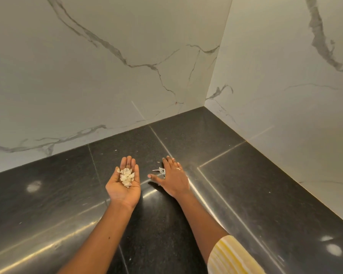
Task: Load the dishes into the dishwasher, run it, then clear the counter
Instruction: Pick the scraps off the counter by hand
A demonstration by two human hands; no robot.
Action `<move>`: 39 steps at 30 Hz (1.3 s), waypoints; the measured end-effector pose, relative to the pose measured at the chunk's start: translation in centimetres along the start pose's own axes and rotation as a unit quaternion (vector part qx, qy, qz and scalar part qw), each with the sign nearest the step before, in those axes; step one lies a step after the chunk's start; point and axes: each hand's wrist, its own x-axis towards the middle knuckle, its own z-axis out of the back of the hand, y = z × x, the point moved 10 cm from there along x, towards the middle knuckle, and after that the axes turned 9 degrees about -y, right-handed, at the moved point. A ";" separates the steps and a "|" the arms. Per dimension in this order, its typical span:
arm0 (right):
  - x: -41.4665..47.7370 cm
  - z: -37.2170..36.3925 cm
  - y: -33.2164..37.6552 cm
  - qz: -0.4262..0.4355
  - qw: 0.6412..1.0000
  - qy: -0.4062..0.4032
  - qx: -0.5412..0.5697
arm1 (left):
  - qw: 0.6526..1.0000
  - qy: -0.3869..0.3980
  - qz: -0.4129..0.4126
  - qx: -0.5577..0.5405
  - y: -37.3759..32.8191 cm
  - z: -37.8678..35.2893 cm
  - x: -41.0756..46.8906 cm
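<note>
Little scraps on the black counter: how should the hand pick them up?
Probably pinch the whole clump of scraps from above, thumb and forefinger of the right hand closing in from its right: they lie thin, loose and flat on the counter.

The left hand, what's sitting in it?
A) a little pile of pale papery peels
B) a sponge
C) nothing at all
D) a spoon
A: the left hand lies palm up over the black counter, with a small heap of pale papery peels resting on the palm.
</note>
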 end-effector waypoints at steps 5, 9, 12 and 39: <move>0.7 -1.0 1.9 0.090 0.994 0.012 -0.062 | 1.000 -0.002 -0.002 -0.008 -0.3 0.5 0.5; 0.1 -0.3 3.4 0.149 0.988 0.002 0.028 | 1.000 -0.005 0.004 -0.008 0.4 0.9 0.5; -0.9 1.0 2.9 0.150 0.986 -0.028 0.069 | 1.000 -0.003 0.005 -0.007 0.5 1.1 0.0; -18.0 2.0 -1.8 0.039 0.998 0.050 0.003 | 0.998 -0.008 0.060 0.003 4.2 4.6 -9.0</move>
